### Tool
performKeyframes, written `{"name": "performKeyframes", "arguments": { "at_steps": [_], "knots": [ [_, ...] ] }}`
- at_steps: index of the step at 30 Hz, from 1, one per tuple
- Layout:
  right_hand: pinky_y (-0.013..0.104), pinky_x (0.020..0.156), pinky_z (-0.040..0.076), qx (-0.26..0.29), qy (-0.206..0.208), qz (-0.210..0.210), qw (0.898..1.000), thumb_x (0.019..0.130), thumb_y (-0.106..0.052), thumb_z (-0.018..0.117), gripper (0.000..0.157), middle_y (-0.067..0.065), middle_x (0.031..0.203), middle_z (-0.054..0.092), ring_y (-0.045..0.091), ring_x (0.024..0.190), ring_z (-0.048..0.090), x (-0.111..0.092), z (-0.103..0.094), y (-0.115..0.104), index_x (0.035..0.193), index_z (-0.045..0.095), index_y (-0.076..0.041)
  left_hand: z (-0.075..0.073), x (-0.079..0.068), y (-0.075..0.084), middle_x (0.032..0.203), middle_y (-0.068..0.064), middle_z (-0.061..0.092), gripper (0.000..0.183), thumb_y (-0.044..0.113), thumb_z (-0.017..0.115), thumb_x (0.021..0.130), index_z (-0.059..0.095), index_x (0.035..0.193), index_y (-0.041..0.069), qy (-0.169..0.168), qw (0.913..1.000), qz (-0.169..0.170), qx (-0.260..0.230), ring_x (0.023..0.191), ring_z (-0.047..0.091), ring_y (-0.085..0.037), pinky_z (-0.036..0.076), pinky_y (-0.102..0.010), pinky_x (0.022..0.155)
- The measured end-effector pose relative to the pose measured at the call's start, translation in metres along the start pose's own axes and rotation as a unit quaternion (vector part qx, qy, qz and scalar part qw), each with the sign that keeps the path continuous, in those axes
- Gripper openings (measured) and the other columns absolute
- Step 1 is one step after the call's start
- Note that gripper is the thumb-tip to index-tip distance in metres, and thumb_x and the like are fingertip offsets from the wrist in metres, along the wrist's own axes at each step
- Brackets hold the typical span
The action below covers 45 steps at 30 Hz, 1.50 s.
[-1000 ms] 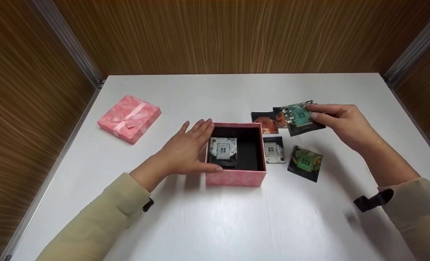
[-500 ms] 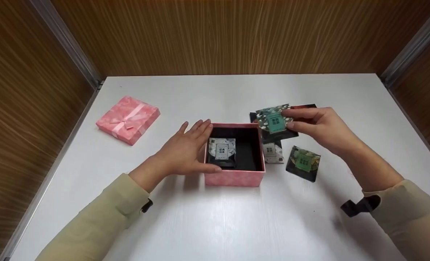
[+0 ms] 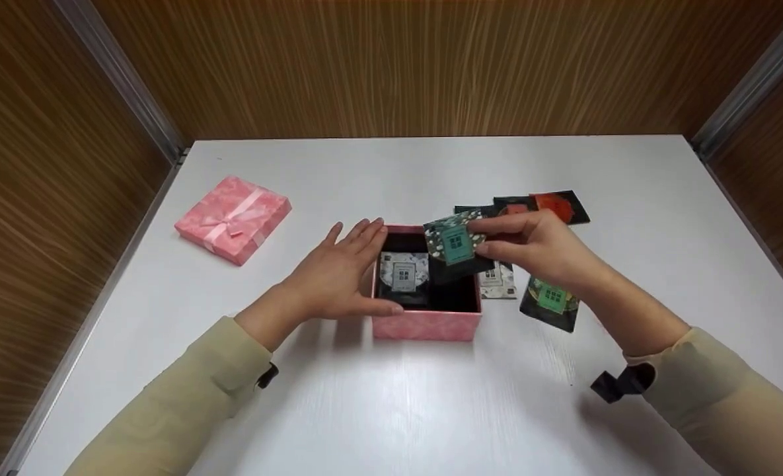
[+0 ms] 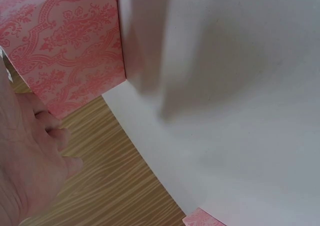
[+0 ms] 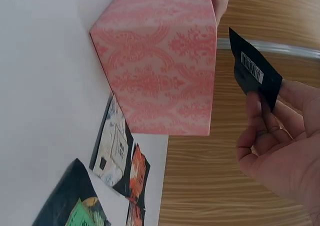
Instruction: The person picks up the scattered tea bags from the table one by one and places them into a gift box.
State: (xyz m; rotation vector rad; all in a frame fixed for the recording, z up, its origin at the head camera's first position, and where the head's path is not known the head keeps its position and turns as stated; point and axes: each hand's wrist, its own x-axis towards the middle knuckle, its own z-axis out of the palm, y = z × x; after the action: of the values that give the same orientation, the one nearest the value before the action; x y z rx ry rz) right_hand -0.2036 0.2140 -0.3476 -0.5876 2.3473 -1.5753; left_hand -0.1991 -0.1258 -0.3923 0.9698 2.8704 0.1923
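Note:
In the head view, my left hand (image 3: 333,281) rests along the left side of a pink patterned gift box (image 3: 425,327), fingers straight and spread at the rim, thumb over the near edge. The box has a black inside, and a black-and-white sachet (image 3: 404,279) lies in its left half. My right hand (image 3: 556,256) pinches a dark sachet with a teal label (image 3: 456,244) between thumb and fingers. That sachet hangs tilted over the box's right half. The right wrist view shows its black back with a barcode (image 5: 252,67), raised above the pink box wall.
Right of the box lie a white-label sachet (image 3: 497,285), a green-label sachet (image 3: 551,303) and overlapping red-orange sachets (image 3: 556,206), partly hidden by my right hand. The pink lid with a ribbon bow (image 3: 234,218) lies at the left. Wood-grain panels (image 3: 391,66) enclose the white table.
My right hand has carried the teal-label sachet leftward from above the red-orange sachets to over the box. My left hand has stayed at the box.

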Motion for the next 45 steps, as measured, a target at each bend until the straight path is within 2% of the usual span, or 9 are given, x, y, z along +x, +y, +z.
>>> {"name": "performKeyframes", "arguments": {
  "at_steps": [3,6,9,11,13,17,24,36,45],
  "knots": [
    [0.026,0.090,0.060,-0.005,-0.007,0.004,1.000,0.100,-0.007,0.074,0.039,0.017,0.138,0.068,0.020,0.110,0.073,0.002,0.006,-0.001,0.138,0.070,-0.002,0.001,0.000,0.000,0.178,-0.010,0.006,0.132,0.097,0.043,0.083,0.009,0.170,0.005,-0.002,1.0000,-0.001,0.002,0.164,0.007,-0.030,0.003,-0.055,0.130],
    [0.025,0.093,0.058,-0.014,-0.009,0.007,1.000,0.100,-0.008,0.074,0.039,0.016,0.145,0.064,0.023,0.129,0.065,0.004,0.011,-0.001,0.139,0.070,-0.003,0.001,0.000,0.000,0.178,-0.008,0.005,0.132,0.098,0.042,0.082,0.008,0.170,0.006,-0.004,1.0000,-0.001,0.005,0.164,0.007,-0.029,0.003,-0.055,0.130],
    [0.023,0.093,0.058,-0.024,-0.006,0.009,1.000,0.100,-0.009,0.074,0.039,0.016,0.149,0.061,0.025,0.135,0.061,0.006,0.016,0.000,0.139,0.071,-0.004,0.000,0.000,0.000,0.178,-0.009,0.006,0.132,0.098,0.043,0.082,0.009,0.171,0.006,-0.005,1.0000,-0.002,0.002,0.164,0.006,-0.028,0.003,-0.055,0.130],
    [0.022,0.091,0.058,-0.037,-0.001,0.010,0.999,0.100,-0.009,0.075,0.039,0.016,0.151,0.059,0.026,0.131,0.063,0.007,0.020,0.000,0.139,0.071,-0.005,0.000,0.000,0.000,0.178,-0.008,0.007,0.132,0.097,0.044,0.082,0.008,0.171,0.007,-0.006,1.0000,-0.004,-0.001,0.164,0.005,-0.027,0.002,-0.055,0.130],
    [0.022,0.089,0.059,-0.053,0.002,0.010,0.999,0.099,-0.010,0.076,0.040,0.016,0.147,0.063,0.028,0.120,0.070,0.009,0.024,0.000,0.139,0.071,-0.006,0.000,0.000,0.000,0.178,-0.009,0.007,0.132,0.097,0.045,0.082,0.009,0.171,0.007,-0.004,1.0000,-0.004,-0.004,0.164,0.006,-0.027,0.002,-0.054,0.130],
    [0.026,0.086,0.061,-0.085,0.001,0.012,0.996,0.099,-0.013,0.077,0.041,0.014,0.137,0.069,0.026,0.110,0.072,0.010,0.031,-0.001,0.139,0.072,-0.010,0.001,0.000,0.000,0.178,-0.010,0.009,0.131,0.096,0.046,0.083,0.010,0.170,0.006,0.000,1.0000,-0.003,-0.007,0.164,0.008,-0.028,0.004,-0.055,0.130],
    [0.028,0.084,0.061,-0.122,-0.003,0.006,0.993,0.098,-0.015,0.078,0.038,0.013,0.131,0.069,0.022,0.103,0.070,0.016,0.043,-0.002,0.136,0.075,-0.013,0.000,0.000,0.001,0.178,-0.011,0.009,0.131,0.096,0.045,0.083,0.011,0.170,0.005,-0.003,1.0000,0.000,-0.007,0.164,0.007,-0.029,0.004,-0.055,0.130],
    [0.038,0.089,0.059,-0.155,-0.015,-0.019,0.988,0.097,-0.015,0.079,0.038,0.013,0.128,0.074,0.020,0.104,0.069,0.025,0.056,-0.003,0.134,0.075,-0.008,0.000,0.000,0.000,0.178,-0.010,0.007,0.133,0.099,0.041,0.082,0.009,0.170,0.006,-0.009,0.9999,-0.002,-0.006,0.164,0.006,-0.027,0.003,-0.055,0.130],
    [0.046,0.100,0.055,-0.181,-0.012,-0.045,0.982,0.095,-0.015,0.080,0.038,0.012,0.127,0.075,0.024,0.117,0.065,0.034,0.062,-0.001,0.131,0.076,-0.007,0.001,0.001,-0.001,0.178,-0.010,0.008,0.132,0.098,0.043,0.083,0.011,0.170,0.005,-0.005,1.0000,0.001,-0.002,0.164,0.007,-0.028,0.004,-0.056,0.130]
  ]
}}
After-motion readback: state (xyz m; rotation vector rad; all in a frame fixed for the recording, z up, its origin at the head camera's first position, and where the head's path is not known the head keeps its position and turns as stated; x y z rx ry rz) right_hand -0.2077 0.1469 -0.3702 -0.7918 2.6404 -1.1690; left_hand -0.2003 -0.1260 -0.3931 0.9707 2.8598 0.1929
